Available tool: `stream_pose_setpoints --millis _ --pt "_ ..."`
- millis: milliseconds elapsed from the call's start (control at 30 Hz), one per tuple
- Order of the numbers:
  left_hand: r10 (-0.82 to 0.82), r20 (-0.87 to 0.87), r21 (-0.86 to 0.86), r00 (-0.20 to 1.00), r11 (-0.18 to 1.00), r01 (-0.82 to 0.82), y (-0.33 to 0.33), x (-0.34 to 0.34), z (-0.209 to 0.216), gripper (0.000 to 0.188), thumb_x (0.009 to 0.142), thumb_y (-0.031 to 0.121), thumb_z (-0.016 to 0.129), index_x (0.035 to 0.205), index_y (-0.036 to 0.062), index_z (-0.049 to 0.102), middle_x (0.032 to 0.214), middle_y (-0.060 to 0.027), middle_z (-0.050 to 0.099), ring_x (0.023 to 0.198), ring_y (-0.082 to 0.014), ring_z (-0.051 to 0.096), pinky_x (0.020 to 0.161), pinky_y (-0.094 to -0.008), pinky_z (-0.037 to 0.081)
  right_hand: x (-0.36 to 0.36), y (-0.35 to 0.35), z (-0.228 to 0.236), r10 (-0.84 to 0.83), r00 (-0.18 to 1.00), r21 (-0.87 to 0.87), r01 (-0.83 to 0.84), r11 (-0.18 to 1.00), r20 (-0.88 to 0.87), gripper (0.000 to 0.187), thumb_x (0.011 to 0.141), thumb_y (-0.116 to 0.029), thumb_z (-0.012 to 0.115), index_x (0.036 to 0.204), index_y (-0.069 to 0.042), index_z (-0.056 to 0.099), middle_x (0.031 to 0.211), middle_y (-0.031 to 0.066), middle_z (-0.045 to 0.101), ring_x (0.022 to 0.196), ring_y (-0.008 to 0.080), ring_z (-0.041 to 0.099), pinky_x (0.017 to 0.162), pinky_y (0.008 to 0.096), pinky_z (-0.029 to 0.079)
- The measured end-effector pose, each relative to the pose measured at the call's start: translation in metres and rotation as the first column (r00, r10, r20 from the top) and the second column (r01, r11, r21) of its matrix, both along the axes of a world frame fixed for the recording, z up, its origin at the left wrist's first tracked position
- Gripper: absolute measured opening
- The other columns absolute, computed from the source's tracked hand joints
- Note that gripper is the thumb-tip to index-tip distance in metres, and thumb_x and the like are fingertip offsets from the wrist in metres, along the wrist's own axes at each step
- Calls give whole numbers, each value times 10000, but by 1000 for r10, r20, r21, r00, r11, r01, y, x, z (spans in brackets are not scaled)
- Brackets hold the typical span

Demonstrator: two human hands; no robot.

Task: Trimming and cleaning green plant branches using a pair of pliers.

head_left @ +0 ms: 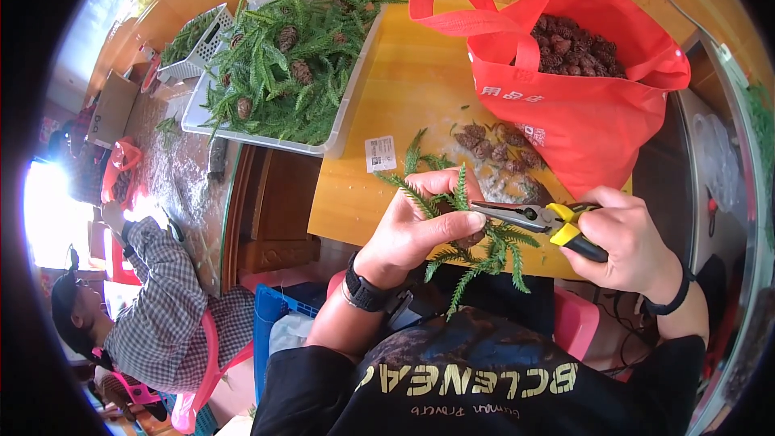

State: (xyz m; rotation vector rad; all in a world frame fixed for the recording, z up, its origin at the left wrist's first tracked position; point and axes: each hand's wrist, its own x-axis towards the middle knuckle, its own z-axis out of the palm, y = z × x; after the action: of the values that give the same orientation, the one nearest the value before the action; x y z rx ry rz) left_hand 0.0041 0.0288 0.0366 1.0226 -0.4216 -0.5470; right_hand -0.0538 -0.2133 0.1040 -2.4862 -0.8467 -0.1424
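My left hand (424, 222) pinches a green artificial pine sprig (500, 254) whose needled branches spread out on both sides of the fingers. Something brown, perhaps a pine cone, shows partly under my left thumb. In my right hand (626, 238) are long-nose pliers (549, 218) with yellow and black handles. Their jaws point left, and the tips meet the sprig beside my left thumb; whether they grip a wire there cannot be seen. Several loose pine cones (500, 145) lie on the yellow table (387, 113) just beyond my hands.
A red bag (581, 113) full of pine cones stands back right. A clear plastic bin (347, 117) heaped with pine sprigs and cones is back left, near a white basket (198, 52). A white label (380, 153) lies on the table. Another person in a checked top (157, 295) works at left.
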Motion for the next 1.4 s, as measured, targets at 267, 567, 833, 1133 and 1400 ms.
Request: stream_pose_setpoints --millis 267,567,833,1133,1400 --pt "21 -15 -5 1000 1000 -21 2 0 3 279 697 204 780 742 9 586 784 -100 589 670 -166 550 585 -265 446 11 -9 1 63 998 28 -62 998 -27 262 638 -111 738 634 -16 494 698 129 556 916 325 577 716 379 476" --pt "-48 -43 -4 998 999 47 4 0 -1 325 633 200 825 764 -13 618 770 -115 621 702 -190 591 617 -293 463 19 -15 -4 145 982 -43 -141 989 120 261 562 -65 737 621 -7 489 684 116 549 904 348 577 674 382 474" --pt "-120 0 17 993 993 120 4 3 -4 326 646 203 814 761 -25 611 740 -145 629 670 -208 599 599 -295 472 24 -17 -3 167 972 -64 -159 985 166 264 515 -39 735 595 -15 486 672 101 530 890 328 575 646 358 467" --pt "-225 -102 -114 969 970 213 1 2 -6 326 665 207 803 772 -21 597 742 -151 627 659 -214 598 581 -300 468 24 -19 -4 193 965 -63 -184 981 179 260 494 -34 719 594 -19 479 659 96 522 815 315 579 594 344 461" --pt "-59 19 -46 998 997 60 -2 1 -1 299 663 193 805 753 -13 608 740 -138 626 679 -212 599 600 -299 469 18 -23 -6 181 976 -62 -175 983 122 246 504 -40 705 597 -18 478 616 98 513 745 316 579 579 354 470"
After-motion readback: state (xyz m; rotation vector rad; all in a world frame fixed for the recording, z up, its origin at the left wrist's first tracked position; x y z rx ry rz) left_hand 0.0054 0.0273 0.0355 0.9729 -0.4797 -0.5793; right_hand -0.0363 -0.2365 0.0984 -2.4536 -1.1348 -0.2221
